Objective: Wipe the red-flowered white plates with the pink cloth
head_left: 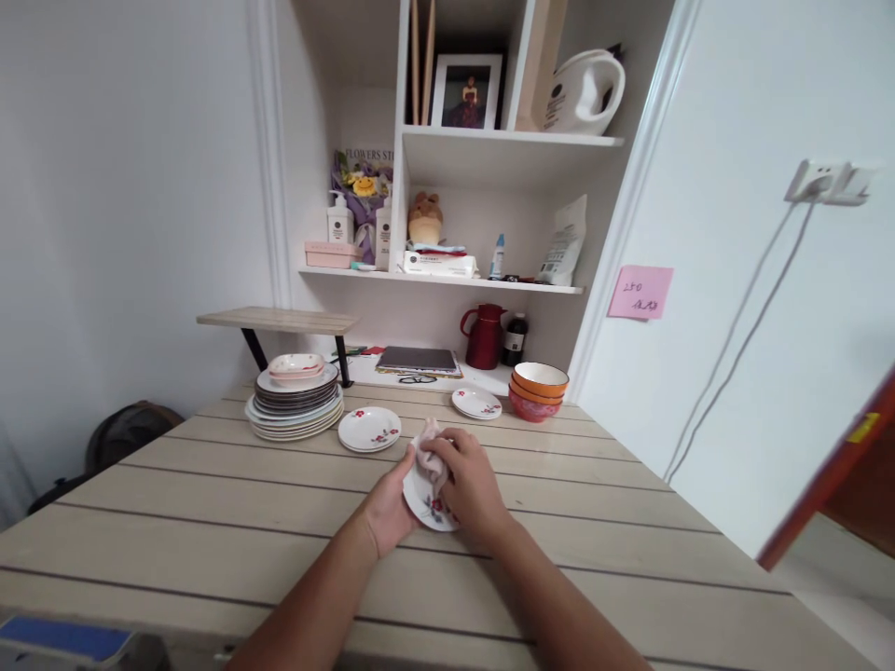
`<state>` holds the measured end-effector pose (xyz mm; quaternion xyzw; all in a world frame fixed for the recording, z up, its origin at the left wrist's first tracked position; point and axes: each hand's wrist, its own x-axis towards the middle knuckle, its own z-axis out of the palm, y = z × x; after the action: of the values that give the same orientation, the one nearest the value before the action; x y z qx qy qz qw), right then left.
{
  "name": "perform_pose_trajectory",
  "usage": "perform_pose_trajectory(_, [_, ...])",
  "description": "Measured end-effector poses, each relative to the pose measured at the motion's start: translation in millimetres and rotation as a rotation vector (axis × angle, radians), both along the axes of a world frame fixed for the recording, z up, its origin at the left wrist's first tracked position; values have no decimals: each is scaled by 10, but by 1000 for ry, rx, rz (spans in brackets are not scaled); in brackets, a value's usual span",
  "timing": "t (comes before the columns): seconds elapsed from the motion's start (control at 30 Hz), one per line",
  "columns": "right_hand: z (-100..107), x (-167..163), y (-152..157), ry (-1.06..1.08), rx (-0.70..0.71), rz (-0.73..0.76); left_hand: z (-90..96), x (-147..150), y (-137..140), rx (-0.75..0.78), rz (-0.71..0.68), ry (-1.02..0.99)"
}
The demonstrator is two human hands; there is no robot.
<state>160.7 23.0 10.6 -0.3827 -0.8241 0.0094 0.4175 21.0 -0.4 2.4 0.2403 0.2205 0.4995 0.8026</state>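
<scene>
A small white plate with red flowers (437,514) is tilted up above the table, its left edge gripped by my left hand (390,503). My right hand (475,480) is closed on a pale pink cloth (430,457), which lies bunched against the face of the plate. Just beyond my left hand is a short stack of matching flowered plates (369,430). Farther back, a second flowered plate stack (476,403) rests on the table. The fingertips of my left hand are partly hidden under the plate.
At the back left, a tall stack of plates (294,415) stands by a small raised shelf (280,321). Several nested bowls (537,391) sit back right. Behind them are a red jug (484,337), a dark bottle (516,339) and a closed laptop (418,359).
</scene>
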Motion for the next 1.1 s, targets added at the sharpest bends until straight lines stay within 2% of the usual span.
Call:
perform_pose_trajectory(0.1, [-24, 85, 67, 5, -30, -76, 9, -7, -6, 18, 22, -13])
perform_pose_trajectory(0.17, [-43, 108, 81, -8, -47, -72, 12, -32, 3, 38, 52, -37])
perform_pose_trajectory(0.4, [-8, -22, -76, -78, -42, 148, -3, -133, 57, 70, 155, -102])
perform_pose_trajectory(0.5, [-2, -98, -123, -86, -10, 206, -32, -104, 58, 55, 95, -63])
perform_pose_trajectory(0.6, [-17, -108, -91, -60, 31, 128, -41, -35, 25, 40, -40, -30])
perform_pose_trajectory(0.67, [-24, -66, -40, -33, 46, 30, -31, 1, -4, 28, -81, 5])
perform_pose_trajectory(0.77, [-24, 31, 40, -13, 42, -105, -7, 14, -32, 17, -66, 38])
perform_pose_trajectory(0.87, [-31, 96, 78, -34, 9, -164, 22, -17, -32, 47, -15, -6])
perform_pose_trajectory(0.97, [-52, 80, 58, -68, -34, -126, 47, -78, -12, 97, 49, -63])
perform_pose_trajectory(1.1, [-73, -39, -39, -92, -62, 48, 43, -157, 23, 135, 163, -107])
